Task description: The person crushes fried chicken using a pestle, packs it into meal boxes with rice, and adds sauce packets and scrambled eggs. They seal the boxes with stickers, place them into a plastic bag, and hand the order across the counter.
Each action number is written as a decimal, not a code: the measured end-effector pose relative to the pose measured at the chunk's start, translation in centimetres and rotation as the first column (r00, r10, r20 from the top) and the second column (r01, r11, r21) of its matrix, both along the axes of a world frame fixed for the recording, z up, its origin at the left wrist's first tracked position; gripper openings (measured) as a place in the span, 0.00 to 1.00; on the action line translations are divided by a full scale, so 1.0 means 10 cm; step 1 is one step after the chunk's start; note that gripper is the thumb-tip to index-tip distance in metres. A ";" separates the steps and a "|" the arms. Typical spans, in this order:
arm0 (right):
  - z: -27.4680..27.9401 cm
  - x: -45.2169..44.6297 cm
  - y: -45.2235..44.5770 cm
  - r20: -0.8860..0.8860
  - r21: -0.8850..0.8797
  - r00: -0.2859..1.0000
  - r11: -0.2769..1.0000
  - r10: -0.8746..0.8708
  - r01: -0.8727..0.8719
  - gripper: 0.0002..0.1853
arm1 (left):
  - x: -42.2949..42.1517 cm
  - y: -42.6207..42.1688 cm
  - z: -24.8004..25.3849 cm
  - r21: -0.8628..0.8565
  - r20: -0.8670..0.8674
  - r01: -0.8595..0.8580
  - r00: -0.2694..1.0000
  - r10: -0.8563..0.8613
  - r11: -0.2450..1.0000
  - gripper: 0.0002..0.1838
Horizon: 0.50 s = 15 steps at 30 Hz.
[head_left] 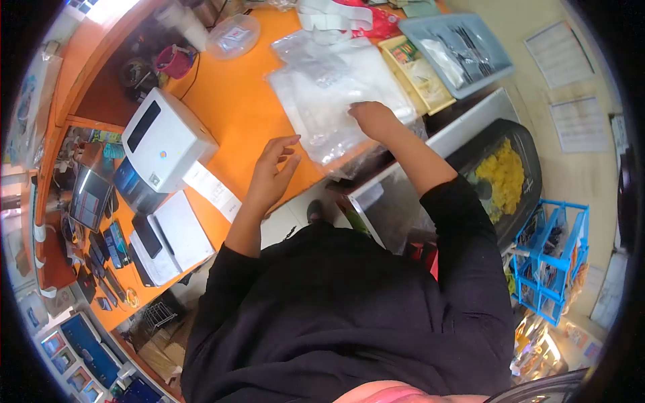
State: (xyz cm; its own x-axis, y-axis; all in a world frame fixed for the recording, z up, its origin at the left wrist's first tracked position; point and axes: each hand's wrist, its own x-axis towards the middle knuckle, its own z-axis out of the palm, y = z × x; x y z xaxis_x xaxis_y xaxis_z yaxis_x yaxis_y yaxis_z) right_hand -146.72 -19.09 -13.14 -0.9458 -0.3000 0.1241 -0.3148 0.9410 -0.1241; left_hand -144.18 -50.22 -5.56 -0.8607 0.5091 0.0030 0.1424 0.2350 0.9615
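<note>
A stack of clear plastic bags [339, 91] lies flat at the edge of the orange counter. My right hand [376, 122] is over the stack's right part, its fingers curled together on the plastic film; how much film is between them is hidden. My left hand [272, 173] hovers left of the stack, above the counter's front edge, with fingers apart and nothing in them. A smaller clear packet [316, 57] rests on the stack's far side.
A white printer [164, 134] with a paper slip [213, 188] stands left. A yellow tray [420, 77] and grey cutlery tray [463, 54] border the bags. Right are a black pan [500, 178] of yellow food and a blue rack [552, 258]. Notebook [178, 235] and phones lie left.
</note>
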 end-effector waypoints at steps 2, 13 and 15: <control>-0.10 -0.17 0.03 0.000 0.064 1.000 0.998 -0.013 0.013 0.10 | -0.06 -0.09 -0.03 -0.007 0.016 -0.058 0.998 0.058 0.998 0.19; 0.23 -0.41 -0.01 0.285 -0.093 0.959 0.995 -0.006 0.034 0.05 | -0.39 -0.09 -0.13 0.067 0.107 -0.133 0.986 0.125 0.989 0.21; 0.31 -0.33 -0.05 0.259 -0.090 0.966 0.995 -0.007 0.032 0.04 | -0.39 -0.04 -0.12 0.072 0.080 -0.111 0.991 0.105 0.991 0.21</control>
